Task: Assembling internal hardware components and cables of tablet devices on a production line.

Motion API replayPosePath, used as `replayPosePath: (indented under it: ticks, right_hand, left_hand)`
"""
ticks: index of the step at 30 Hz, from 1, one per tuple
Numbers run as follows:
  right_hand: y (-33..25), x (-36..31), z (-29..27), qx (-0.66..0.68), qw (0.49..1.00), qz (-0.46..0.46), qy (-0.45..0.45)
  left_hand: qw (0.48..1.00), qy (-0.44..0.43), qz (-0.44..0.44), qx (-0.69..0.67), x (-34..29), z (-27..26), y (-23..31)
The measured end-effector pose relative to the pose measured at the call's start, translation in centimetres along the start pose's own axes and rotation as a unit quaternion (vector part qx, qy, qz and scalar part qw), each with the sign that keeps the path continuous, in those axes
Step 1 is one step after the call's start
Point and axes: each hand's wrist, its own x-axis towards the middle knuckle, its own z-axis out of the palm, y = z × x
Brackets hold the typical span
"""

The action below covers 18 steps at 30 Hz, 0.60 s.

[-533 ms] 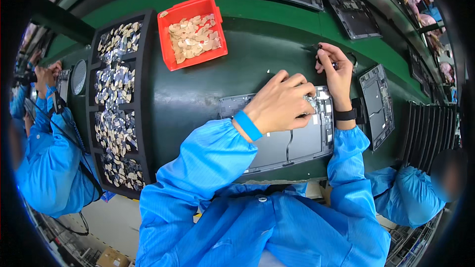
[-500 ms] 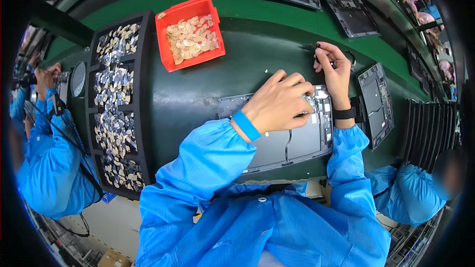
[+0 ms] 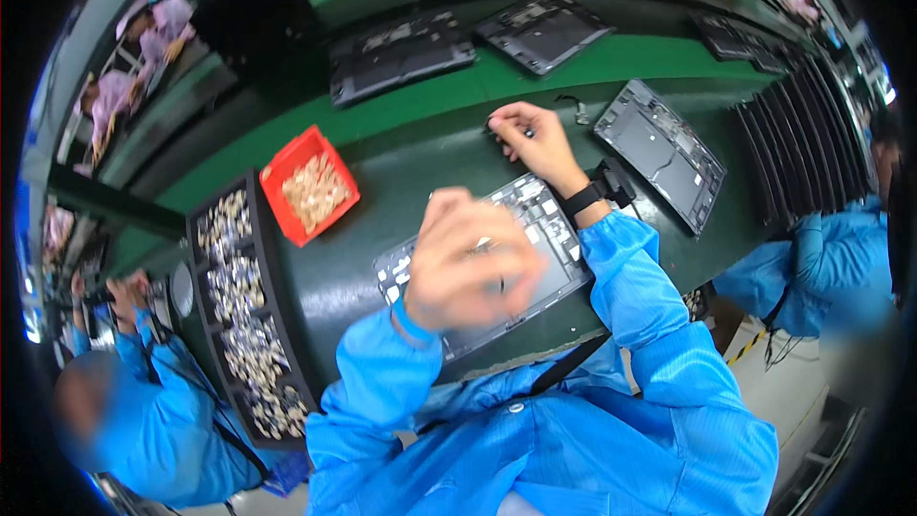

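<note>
An open laptop chassis point(image 3: 552, 291) lies on the green bench in front of me, its inner boards and dark panels exposed. Over its left and middle part hovers my left hand point(image 3: 468, 263), smeared by motion, so its fingers and anything in them cannot be made out. Beyond the chassis's far edge, my right hand point(image 3: 537, 141) is closed, thumb and fingers pinched around a small dark part point(image 3: 494, 123). Another dark bit shows near its palm. A black strap with a box-like piece point(image 3: 611, 186) circles the right wrist.
A red bin point(image 3: 272, 182) of tan pieces and a black compartment tray point(image 3: 294, 363) of small parts stand left. Another chassis point(image 3: 659, 148) lies right, near black upright dividers point(image 3: 802, 143). More chassis point(image 3: 401, 53) rest on the green strip behind. People in blue sit either side.
The whole view has turned and shifted. My left hand has risen from the chassis's boards and is now blurred. My right hand keeps its pinch beyond the chassis.
</note>
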Motion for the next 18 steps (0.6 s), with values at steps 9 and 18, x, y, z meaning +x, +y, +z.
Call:
replayPosePath:
  ticks: [9, 18]
  right_hand:
    - [-1.3, -1.0, 0.0, -0.04, 0.999, 0.023, -0.003]
    - [-1.6, -3.2, 0.1, -0.035, 0.997, 0.046, 0.059]
  left_hand:
    - [0.886, 0.104, -0.075, -0.447, 5.9, -0.5, 9.9]
    - [0.815, 0.348, -0.165, -0.434, 8.5, -1.7, 6.9]
